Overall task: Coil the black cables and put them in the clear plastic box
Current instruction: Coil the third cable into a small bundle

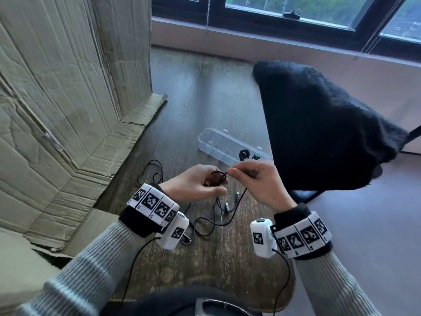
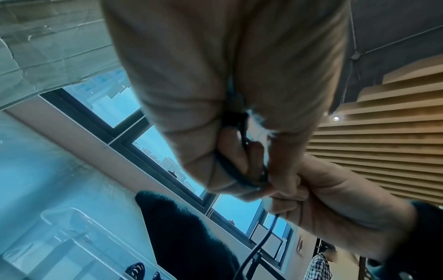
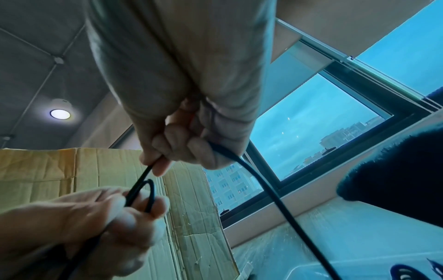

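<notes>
The left hand [image 1: 196, 182] grips a small loop of black cable [image 1: 219, 177] while the right hand [image 1: 259, 181] pinches the same cable just beside it, above the table [image 1: 205, 99], with the clear box [image 1: 218, 144] just beyond them holding one coiled cable [image 1: 245, 154]

Head view downward; wrist views upward, close

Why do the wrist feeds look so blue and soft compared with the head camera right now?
Head view: natural colour, edges bent by the wide lens, both hands sharp enough. Left wrist view: heavy blue cast from the window, left hand too close and blurred. Right wrist view: same cast, right hand soft, cable crisp against the bright window.
</notes>
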A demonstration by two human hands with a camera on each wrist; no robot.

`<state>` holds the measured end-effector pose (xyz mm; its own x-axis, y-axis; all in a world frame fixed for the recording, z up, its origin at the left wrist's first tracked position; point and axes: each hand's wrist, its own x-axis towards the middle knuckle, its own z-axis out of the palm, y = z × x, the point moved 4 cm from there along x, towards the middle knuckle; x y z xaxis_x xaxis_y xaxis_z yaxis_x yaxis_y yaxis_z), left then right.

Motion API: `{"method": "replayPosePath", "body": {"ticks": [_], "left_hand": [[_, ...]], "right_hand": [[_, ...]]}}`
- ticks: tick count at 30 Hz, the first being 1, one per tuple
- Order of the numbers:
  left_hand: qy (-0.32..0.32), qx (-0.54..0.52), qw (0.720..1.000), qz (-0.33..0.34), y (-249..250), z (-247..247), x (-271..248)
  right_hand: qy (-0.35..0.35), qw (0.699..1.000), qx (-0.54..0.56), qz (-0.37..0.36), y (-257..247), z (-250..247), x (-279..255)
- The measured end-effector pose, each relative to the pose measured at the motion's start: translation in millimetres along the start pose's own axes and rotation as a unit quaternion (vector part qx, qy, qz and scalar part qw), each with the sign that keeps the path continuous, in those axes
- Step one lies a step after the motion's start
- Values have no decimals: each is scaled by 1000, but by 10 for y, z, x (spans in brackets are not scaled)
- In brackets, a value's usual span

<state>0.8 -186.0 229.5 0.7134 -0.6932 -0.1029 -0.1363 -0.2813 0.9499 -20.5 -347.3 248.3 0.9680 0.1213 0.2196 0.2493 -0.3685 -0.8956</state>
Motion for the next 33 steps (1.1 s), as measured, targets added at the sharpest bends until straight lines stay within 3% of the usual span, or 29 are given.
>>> {"method": "replayPosePath", "body": {"ticks": [4, 11, 17, 19, 21, 23, 25, 30, 33], "left_hand": [[8, 16, 1000, -13, -59, 35, 17], [32, 26, 999, 9, -60, 106, 4], [6, -203, 977, -67, -150, 16, -50], [48, -329, 941, -56, -179, -73, -92], [106, -471, 875, -49, -212, -129, -117], [155, -544, 824, -44, -212, -109, -98], [190, -581, 791, -42, -223, -50, -60], [253, -587, 768, -44, -250, -37, -21], [309, -583, 750, -45, -270, -56, -4]], "right_hand": [[11, 998, 51, 18, 39, 65, -6], [14, 999, 39, 9, 19, 127, 25], [-25, 996, 54, 66, 97, 148, 61], [-24, 993, 73, 85, 168, 112, 47], [-11, 986, 128, 106, 248, 136, 13], [-4, 983, 139, 119, 305, 256, -43], [-11, 984, 130, 125, 310, 432, -88], [12, 966, 192, 171, 439, 701, -113], [-1, 968, 165, 189, 483, 720, -147]]}}
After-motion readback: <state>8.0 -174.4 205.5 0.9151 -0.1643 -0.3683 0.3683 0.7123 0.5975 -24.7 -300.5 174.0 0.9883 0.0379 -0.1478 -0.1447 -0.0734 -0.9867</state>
